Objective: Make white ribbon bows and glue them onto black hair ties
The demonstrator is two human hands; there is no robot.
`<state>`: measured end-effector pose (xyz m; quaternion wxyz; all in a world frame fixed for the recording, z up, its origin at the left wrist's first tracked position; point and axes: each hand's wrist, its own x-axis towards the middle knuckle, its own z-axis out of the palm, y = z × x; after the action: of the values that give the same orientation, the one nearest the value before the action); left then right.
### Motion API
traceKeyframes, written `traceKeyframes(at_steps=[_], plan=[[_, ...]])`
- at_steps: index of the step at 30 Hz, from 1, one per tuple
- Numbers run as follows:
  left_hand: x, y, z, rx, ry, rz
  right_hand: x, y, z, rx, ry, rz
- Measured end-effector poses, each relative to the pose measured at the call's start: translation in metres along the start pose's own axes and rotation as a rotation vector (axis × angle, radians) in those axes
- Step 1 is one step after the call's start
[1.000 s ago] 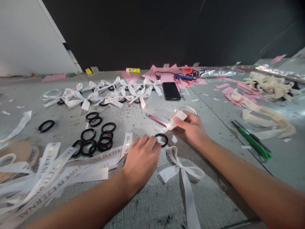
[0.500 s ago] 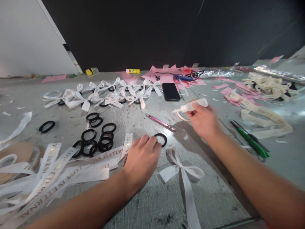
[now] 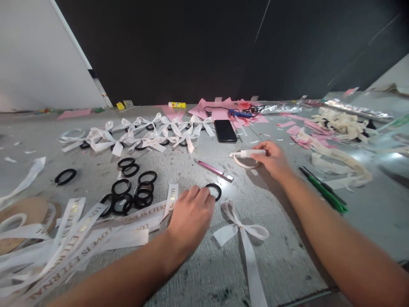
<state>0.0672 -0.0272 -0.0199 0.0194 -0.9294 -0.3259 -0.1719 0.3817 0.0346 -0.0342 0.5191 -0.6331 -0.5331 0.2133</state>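
Note:
My right hand (image 3: 270, 157) grips the base end of a small white glue bottle (image 3: 251, 153) with a narrow nozzle. The bottle lies sideways over a cream-coloured ring (image 3: 244, 165) on the table, nozzle pointing left. My left hand (image 3: 193, 213) rests low with its fingers curled, closed on the near-left edge of a black ring (image 3: 218, 187); the fingertips are partly hidden. Just right of that hand lies a white ribbon bow (image 3: 238, 226) with a long tail. A pink craft knife (image 3: 214, 169) is between the two hands.
Loose black rings (image 3: 121, 187) and printed ribbon strips (image 3: 96, 245) lie at left, beside a ribbon roll (image 3: 28, 213). Finished bows on rings (image 3: 153, 132) line the back, near a phone (image 3: 225, 131). Green-handled scissors (image 3: 326, 192) and pink paper scraps (image 3: 303, 132) are at right.
My right hand has lowered the glue bottle from above the table down onto the cream ring, turning it flatter. My left hand has stayed by the black ring.

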Motion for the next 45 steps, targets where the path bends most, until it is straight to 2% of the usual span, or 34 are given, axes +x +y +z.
traceKeyframes(at_steps=[2, 5, 6, 7, 10, 12, 14, 16, 18, 22, 26, 29, 32, 34, 36, 38, 41, 45], plan=[[0.001, 0.0, 0.0, 0.015, -0.004, 0.0, -0.001, -0.008, 0.0, -0.135, 0.026, -0.076], [0.002, -0.003, 0.0, 0.028, 0.013, -0.016, -0.01, -0.033, 0.005, -0.285, 0.202, -0.314], [0.002, -0.005, 0.0, 0.034, 0.025, -0.024, -0.016, -0.044, 0.009, -0.298, 0.215, -0.371], [0.002, -0.006, -0.001, 0.04, 0.037, -0.029, -0.024, -0.054, 0.014, -0.284, 0.159, -0.377], [0.002, -0.009, -0.007, 0.069, 0.074, -0.032, -0.052, -0.08, 0.037, -0.19, -0.278, -0.217], [0.002, -0.007, -0.012, 0.103, 0.105, -0.016, -0.068, -0.091, 0.052, -0.126, -0.477, -0.112], [0.002, -0.004, -0.016, 0.15, 0.136, 0.024, -0.078, -0.096, 0.062, -0.048, -0.594, -0.04], [0.002, -0.002, -0.018, 0.186, 0.153, 0.071, -0.082, -0.097, 0.065, 0.009, -0.641, 0.009], [0.002, -0.001, -0.018, 0.188, 0.177, 0.078, -0.079, -0.094, 0.063, 0.039, -0.642, 0.039], [0.001, 0.005, -0.016, 0.04, 0.19, -0.016, -0.067, -0.085, 0.054, -0.022, -0.556, 0.026], [0.003, 0.022, -0.011, -0.204, 0.007, -0.161, -0.059, -0.078, 0.052, -0.121, -0.468, -0.032], [0.005, 0.032, -0.007, -0.28, -0.101, -0.228, -0.059, -0.075, 0.054, -0.144, -0.434, -0.065], [0.006, 0.035, -0.008, -0.289, -0.172, -0.248, -0.06, -0.073, 0.055, -0.16, -0.388, -0.1], [0.006, 0.033, -0.012, -0.294, -0.171, -0.262, -0.06, -0.074, 0.055, -0.16, -0.358, -0.126], [0.007, 0.03, -0.017, -0.278, -0.122, -0.224, -0.061, -0.074, 0.055, -0.153, -0.351, -0.143], [0.009, 0.029, -0.021, -0.244, -0.093, -0.096, -0.06, -0.075, 0.055, -0.145, -0.354, -0.144], [0.012, 0.031, -0.02, -0.228, -0.161, 0.109, -0.061, -0.074, 0.056, -0.141, -0.333, -0.15], [0.007, 0.034, -0.01, -0.268, -0.225, 0.163, -0.062, -0.073, 0.057, -0.134, -0.314, -0.163]])
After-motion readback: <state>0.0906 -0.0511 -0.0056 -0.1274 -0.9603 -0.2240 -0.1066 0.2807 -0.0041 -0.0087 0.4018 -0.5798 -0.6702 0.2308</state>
